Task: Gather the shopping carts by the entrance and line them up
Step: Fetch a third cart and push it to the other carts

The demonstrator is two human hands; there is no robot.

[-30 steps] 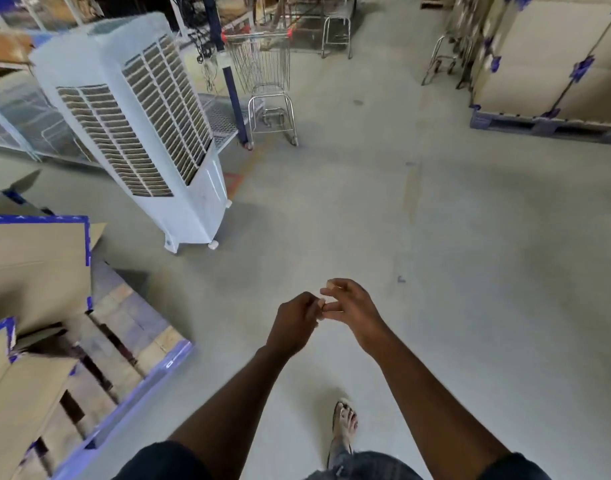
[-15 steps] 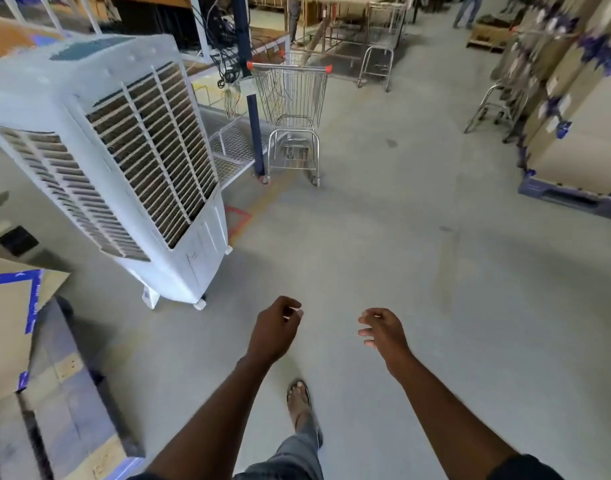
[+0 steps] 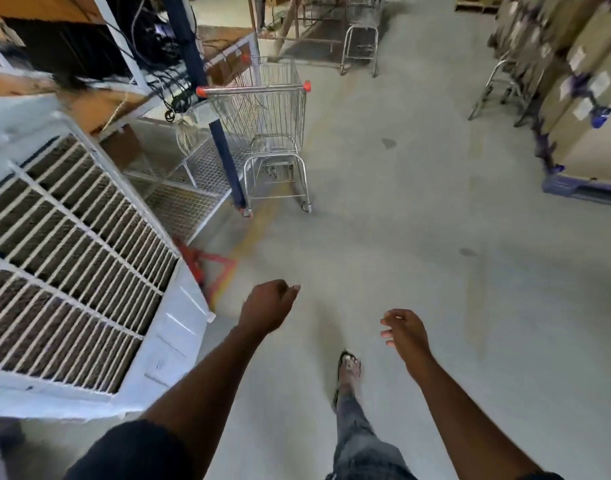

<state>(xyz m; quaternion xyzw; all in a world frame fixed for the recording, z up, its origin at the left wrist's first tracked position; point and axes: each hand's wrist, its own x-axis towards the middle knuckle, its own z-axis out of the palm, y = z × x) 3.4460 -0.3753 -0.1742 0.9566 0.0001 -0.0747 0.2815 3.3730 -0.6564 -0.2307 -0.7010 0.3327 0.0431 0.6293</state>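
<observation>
The left hand point(image 3: 267, 308) is curled into a fist around nothing and the right hand point(image 3: 406, 336) hangs with relaxed, parted fingers, both empty and well short of the shopping cart point(image 3: 267, 119) on the concrete floor point(image 3: 401, 237) ahead. The cart stands just beside a blue post point(image 3: 224, 150) at the outer edge of a wire shelf point(image 3: 179, 192); whether they touch cannot be told. A pull or turn taken at a slant would likely catch its left rear wheel or basket on that post, and the dark cables point(image 3: 165, 81) hanging nearby could snag in the wire. The big white air cooler point(image 3: 72, 254) on the left narrows the way back, and a foot in an open sandal point(image 3: 349, 367) is exposed to the wheels. The cart's red-capped handle point(image 3: 254, 89) faces the person and its nose points away; its long axis runs straight up the aisle, roughly parallel to the shelf's edge. A second cart point(image 3: 361, 39) waits farther off.
</observation>
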